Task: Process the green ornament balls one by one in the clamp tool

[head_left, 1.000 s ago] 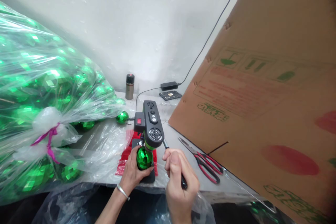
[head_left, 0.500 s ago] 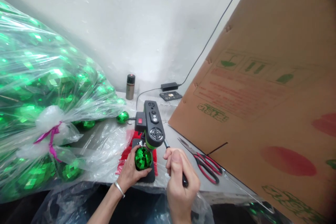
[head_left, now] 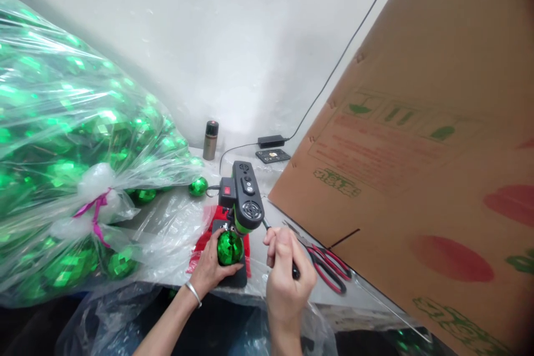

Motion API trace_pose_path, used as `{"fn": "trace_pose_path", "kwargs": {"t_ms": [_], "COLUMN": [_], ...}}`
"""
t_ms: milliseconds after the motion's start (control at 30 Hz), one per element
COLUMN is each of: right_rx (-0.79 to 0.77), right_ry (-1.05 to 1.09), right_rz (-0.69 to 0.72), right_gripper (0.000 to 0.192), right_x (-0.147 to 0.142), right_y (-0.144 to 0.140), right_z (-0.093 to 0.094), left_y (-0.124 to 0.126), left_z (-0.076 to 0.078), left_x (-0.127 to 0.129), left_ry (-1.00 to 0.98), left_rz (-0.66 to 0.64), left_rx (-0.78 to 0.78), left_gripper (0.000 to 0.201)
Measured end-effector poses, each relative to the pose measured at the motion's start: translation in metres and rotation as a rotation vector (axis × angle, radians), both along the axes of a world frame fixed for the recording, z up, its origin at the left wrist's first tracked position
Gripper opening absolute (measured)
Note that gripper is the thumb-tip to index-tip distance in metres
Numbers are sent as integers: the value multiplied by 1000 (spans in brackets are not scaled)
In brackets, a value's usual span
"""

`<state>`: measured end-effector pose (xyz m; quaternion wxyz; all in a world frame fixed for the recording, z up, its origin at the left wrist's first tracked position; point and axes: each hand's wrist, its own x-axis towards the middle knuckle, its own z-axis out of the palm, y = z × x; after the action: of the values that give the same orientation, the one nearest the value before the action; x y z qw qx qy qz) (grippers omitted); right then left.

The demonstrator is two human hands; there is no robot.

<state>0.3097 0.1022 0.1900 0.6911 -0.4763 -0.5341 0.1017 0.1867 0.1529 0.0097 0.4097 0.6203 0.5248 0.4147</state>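
My left hand is wrapped round a shiny green faceted ball, its thumb along the lower side. The ball sits under the front end of a small black bench drill press, over the machine's dark base. My fingers and the machine's head hide where the ball's top meets the tool. My right hand is a fist round the lever handle at the machine's right side. The handle's black end pokes out of the fist. Beneath the base lies a red plastic sheet.
Red-and-black scissors lie to the right, beside a large cardboard box. At left bulges a clear bag of green balls, tied with purple ribbon. One loose ball, a spray can, a power adapter and a phone are farther back.
The whole view has shifted slightly. Both hands keep their hold on the ball and the lever handle, with little visible movement against the machine.
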Motion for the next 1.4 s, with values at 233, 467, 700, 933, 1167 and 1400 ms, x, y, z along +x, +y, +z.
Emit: {"fn": "trace_pose_path", "kwargs": {"t_ms": [233, 467, 700, 933, 1167, 1400], "right_rx": [-53, -84, -98, -110, -89, -85], "right_ry": [28, 100, 132, 123, 79, 25], "right_rz": [-46, -14, -11, -13, -18, -14], "right_gripper": [48, 52, 53, 53, 52, 50], "right_x": [-2, 0, 1, 1, 0, 1], "right_y": [1, 1, 1, 0, -1, -4], "right_z": [-1, -6, -6, -7, -5, -1], "left_y": [2, 2, 1, 2, -7, -6], "left_z": [-4, -5, -9, -6, -1, -6], "left_x": [3, 3, 4, 0, -9, -3], "left_ry": [-1, -17, -25, -23, 12, 50], "left_rz": [-11, -14, -49, -94, -181, -100], "left_rx": [62, 39, 79, 36, 86, 161], "left_gripper": [90, 90, 92, 94, 89, 84]}}
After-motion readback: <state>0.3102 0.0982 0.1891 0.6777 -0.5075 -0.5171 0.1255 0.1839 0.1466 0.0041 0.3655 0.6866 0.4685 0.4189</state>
